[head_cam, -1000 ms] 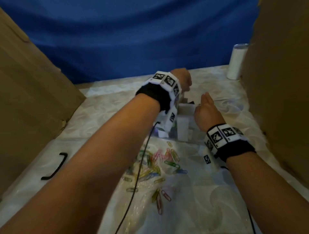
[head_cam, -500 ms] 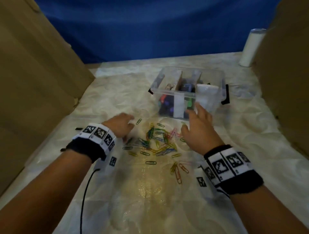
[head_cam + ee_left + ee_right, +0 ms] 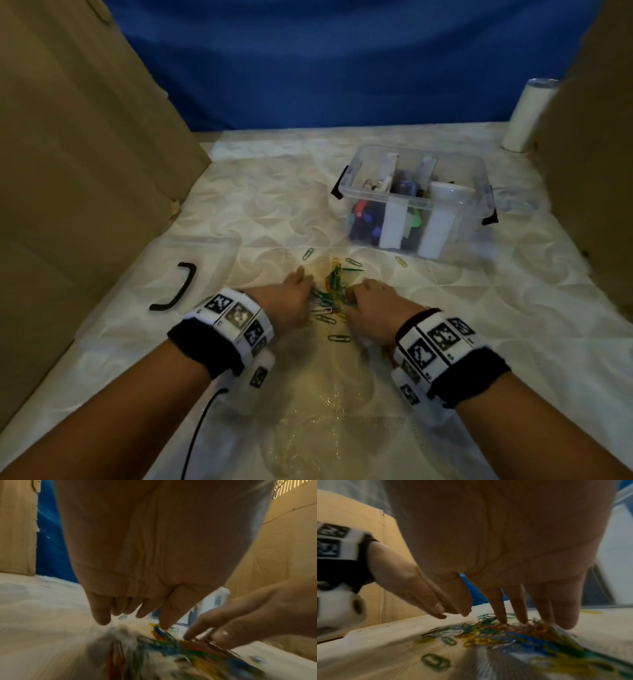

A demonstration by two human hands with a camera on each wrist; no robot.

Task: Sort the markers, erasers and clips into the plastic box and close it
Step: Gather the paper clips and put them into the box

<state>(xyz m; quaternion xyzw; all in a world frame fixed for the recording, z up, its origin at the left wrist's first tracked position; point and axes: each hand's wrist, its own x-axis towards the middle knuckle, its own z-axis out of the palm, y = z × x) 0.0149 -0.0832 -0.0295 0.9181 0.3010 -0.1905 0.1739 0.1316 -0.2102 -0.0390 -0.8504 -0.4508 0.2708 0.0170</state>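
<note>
A heap of coloured paper clips [image 3: 334, 287] lies on the pale patterned table in front of the clear plastic box [image 3: 363, 159]. My left hand [image 3: 294, 298] presses in on the heap from the left and my right hand [image 3: 371, 299] from the right. In the left wrist view the left hand [image 3: 133, 620] points its straight fingers down onto the clips [image 3: 188, 649]. The right wrist view shows the right hand [image 3: 513, 618] with straight fingertips on the clips [image 3: 505, 632]. The box stands open, divided by white partitions, with markers [image 3: 364, 219] in its left compartments.
Stray clips [image 3: 308, 253] lie beyond the heap and one [image 3: 339, 338] lies nearer me. The clear lid with its black handle [image 3: 178, 287] rests at the left. Cardboard walls [image 3: 85, 154] stand on both sides. A white cylinder [image 3: 527, 116] stands at the back right.
Both hands left the box and came back to the clips. Since half a second ago they have closed in on each other, pushing the scattered clips into a tighter heap.
</note>
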